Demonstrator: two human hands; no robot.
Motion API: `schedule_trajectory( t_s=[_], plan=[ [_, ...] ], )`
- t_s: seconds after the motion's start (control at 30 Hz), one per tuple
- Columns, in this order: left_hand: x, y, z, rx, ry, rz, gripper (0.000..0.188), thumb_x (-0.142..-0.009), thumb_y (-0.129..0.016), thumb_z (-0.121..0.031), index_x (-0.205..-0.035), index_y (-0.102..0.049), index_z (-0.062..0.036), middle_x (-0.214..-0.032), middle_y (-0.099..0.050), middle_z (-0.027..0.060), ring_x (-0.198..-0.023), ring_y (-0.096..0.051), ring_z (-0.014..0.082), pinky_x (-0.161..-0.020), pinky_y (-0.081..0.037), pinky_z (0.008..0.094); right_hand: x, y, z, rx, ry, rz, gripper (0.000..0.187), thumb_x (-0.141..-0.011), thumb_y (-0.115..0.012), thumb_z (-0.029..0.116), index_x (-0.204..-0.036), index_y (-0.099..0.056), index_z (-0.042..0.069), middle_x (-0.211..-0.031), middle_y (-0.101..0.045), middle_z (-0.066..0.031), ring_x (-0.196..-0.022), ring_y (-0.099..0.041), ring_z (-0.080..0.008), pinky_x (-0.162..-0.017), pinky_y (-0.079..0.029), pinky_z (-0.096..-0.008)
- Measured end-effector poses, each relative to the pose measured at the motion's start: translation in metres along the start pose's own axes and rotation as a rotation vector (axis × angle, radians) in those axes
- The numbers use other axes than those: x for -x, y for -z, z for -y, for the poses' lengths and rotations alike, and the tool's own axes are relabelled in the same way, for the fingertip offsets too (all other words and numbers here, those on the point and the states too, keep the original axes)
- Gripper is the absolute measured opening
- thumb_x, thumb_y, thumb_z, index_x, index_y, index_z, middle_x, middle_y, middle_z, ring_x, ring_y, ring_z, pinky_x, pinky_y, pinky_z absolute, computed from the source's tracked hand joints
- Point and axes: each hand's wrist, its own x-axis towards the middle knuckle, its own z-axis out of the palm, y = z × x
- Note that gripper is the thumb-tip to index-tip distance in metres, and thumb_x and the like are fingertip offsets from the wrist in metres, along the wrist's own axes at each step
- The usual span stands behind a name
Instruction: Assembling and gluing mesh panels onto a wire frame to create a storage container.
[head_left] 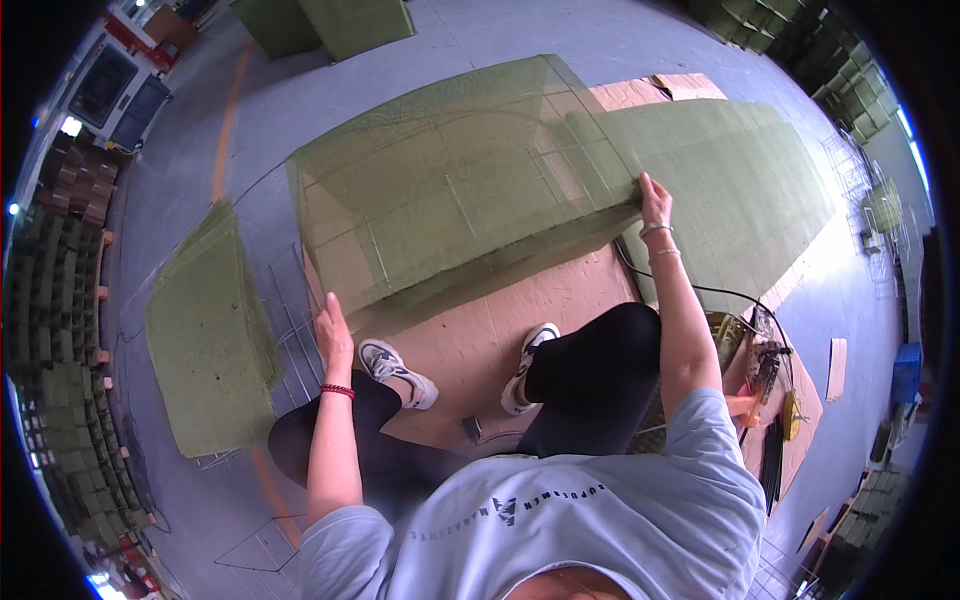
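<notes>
A large box-shaped wire frame covered in green mesh [440,190] lies before me, its thin wires showing through the cloth. My left hand [334,335] is closed at its near left corner, thumb up, the other fingers partly hidden. At the near right corner, my right hand [655,205] grips the edge of the mesh. The long near edge of the cover runs between both hands. Flat sheets of green mesh [730,190] lie to the right, close to my right hand. Another green mesh piece [205,350] lies at the left beside bare wire frames [290,325].
Brown cardboard [470,370] covers the floor under my feet. A black cable [700,290] runs right to several tools [768,370] on cardboard. Stacked green items [60,310] line the left side. More green boxes [355,25] stand at the back.
</notes>
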Motion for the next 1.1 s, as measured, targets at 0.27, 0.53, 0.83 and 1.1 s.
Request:
schedule_trajectory(
  t_s=[0.27,0.53,0.83,1.1],
  plan=[
    [-0.018,-0.001,0.042,0.151,0.290,-0.088,0.067,-0.098,-0.036,-0.054,-0.118,-0.058,0.0058,-0.114,-0.062,0.0236,-0.110,-0.057,0.0335,-0.093,-0.041,0.0384,-0.027,-0.030,0.058,0.093,0.140,0.151,0.044,-0.086,-0.069,0.038,-0.099,-0.069,-0.005,-0.082,-0.066,-0.0002,-0.071,-0.056,-0.0096,-0.065,-0.045,-0.0245],
    [0.010,0.001,0.042,1.141,0.667,-0.309,0.075,-0.096,-0.037,-0.058,-0.136,-0.041,0.0041,-0.141,-0.042,0.0202,-0.128,-0.042,0.0316,-0.104,-0.035,0.0407,-0.035,-0.145,0.231,0.319,0.342,0.438,0.044,-0.084,-0.069,0.043,-0.088,-0.074,0.000,-0.070,-0.061,0.0011,-0.064,-0.050,-0.0083,-0.062,-0.044,-0.0254],
    [0.095,-0.010,0.031,0.330,0.342,-0.440,0.037,-0.093,-0.053,-0.013,-0.124,-0.051,0.0069,-0.124,-0.053,0.0242,-0.116,-0.051,0.0363,-0.096,-0.043,0.0419,-0.024,-0.158,0.256,0.432,0.413,0.382,0.043,-0.081,-0.072,0.046,-0.086,-0.075,0.004,-0.077,-0.063,0.0026,-0.069,-0.051,-0.0075,-0.066,-0.043,-0.0243],
    [0.091,0.004,0.043,0.729,0.351,-0.650,0.026,-0.094,-0.053,-0.006,-0.116,-0.060,0.0062,-0.114,-0.062,0.0125,-0.101,-0.061,0.0241,-0.091,-0.047,0.0342,-0.059,-0.143,0.225,0.337,0.296,0.420,0.047,-0.080,-0.072,0.047,-0.096,-0.074,0.003,-0.086,-0.066,-0.0008,-0.079,-0.056,-0.0106,-0.074,-0.045,-0.0257]
  ],
)
